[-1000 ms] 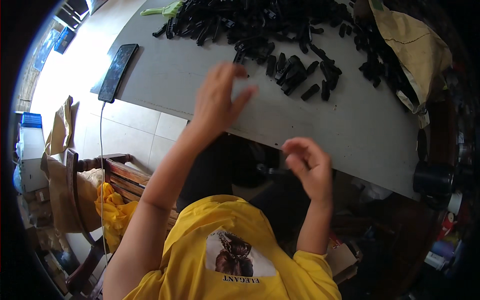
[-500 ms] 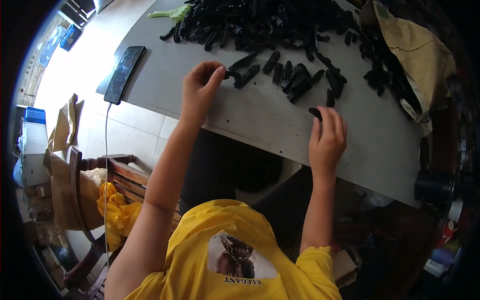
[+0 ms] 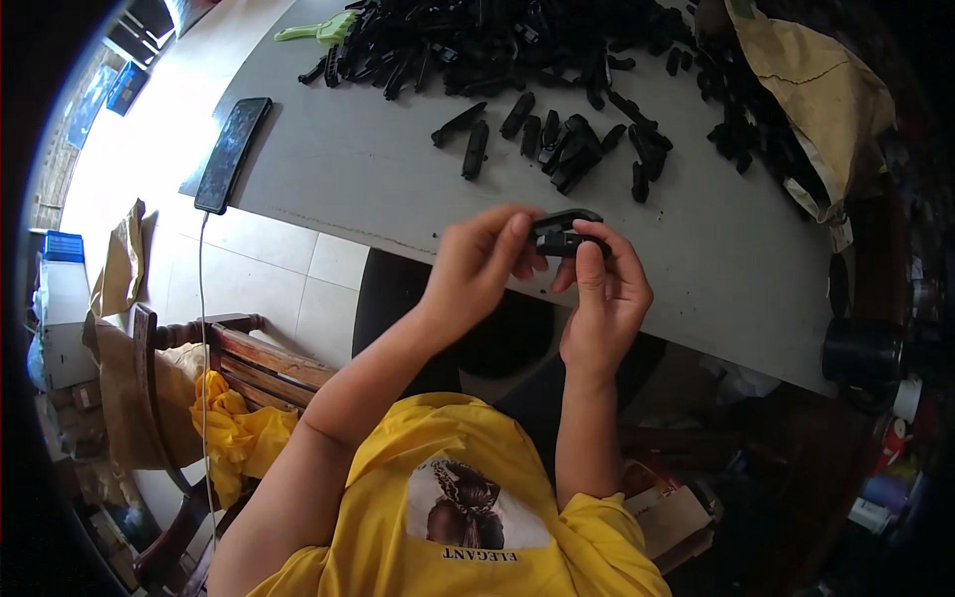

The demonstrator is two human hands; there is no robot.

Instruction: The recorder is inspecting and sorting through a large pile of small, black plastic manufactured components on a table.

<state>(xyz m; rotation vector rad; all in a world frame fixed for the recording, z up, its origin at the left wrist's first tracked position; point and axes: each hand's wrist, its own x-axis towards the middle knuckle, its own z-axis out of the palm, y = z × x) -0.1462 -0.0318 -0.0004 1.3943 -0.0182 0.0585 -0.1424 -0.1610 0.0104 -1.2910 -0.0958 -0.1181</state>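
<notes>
The left hand (image 3: 477,264) pinches a curved black piece (image 3: 569,218), the right hand (image 3: 605,298) a blockier black piece (image 3: 563,245), seemingly light, stiff plastic best held by the ends.

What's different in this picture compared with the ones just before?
Since half a second ago, the left hand has moved rightward and toward the body, the right hand leftward, bringing them together. A second ago neither clearly held anything; now they hold black plastic parts close together. The phone, light-green tool and brown paper bag stayed put.
</notes>
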